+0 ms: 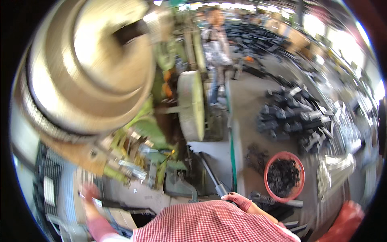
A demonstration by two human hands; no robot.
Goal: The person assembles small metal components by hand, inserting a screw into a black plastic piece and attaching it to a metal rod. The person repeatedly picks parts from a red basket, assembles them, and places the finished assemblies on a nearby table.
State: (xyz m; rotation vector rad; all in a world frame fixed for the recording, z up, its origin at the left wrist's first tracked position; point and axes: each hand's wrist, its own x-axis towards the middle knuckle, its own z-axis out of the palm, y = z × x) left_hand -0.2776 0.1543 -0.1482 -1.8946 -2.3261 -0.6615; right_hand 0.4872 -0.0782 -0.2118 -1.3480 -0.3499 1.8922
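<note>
My left hand (89,191), smeared by motion, is out at the lower left beside the front of a green machine (139,153); whether it holds anything cannot be made out. In a reddish glove, my right hand (238,200) is closed around the near end of a dark bar (209,171) just ahead of my checked apron (201,220). The bar slants away from me toward the machine's base, with a paler grey section by the hand. Some of the right fingers are hidden behind the apron's edge.
A large metal flywheel (94,68) fills the upper left. A smaller green-rimmed wheel (191,105) stands beyond. A red basket (267,181) of dark pieces sits to the right, near piled black parts (294,111). Another person (217,52) stands farther off. A blurred red shape (342,224) lies lower right.
</note>
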